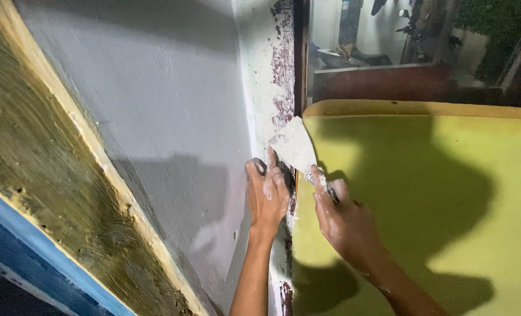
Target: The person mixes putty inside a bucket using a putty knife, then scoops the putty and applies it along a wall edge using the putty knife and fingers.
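Our right hand (345, 219) has its grip closed on the putty knife (298, 151) handle; blade runs up-left from it, flat vs the peeling corner strip (279, 76); left hand (266, 196), open-fingered, presses the strip just below blade, nearer the grey wall (167, 105)

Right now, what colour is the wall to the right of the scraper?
Yellow-green wall, clearest in the head view.

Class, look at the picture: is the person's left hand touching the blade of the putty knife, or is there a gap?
Touching. The head view shows the left hand with a fingertip laid against the lower edge of the putty knife blade, no gap between them.
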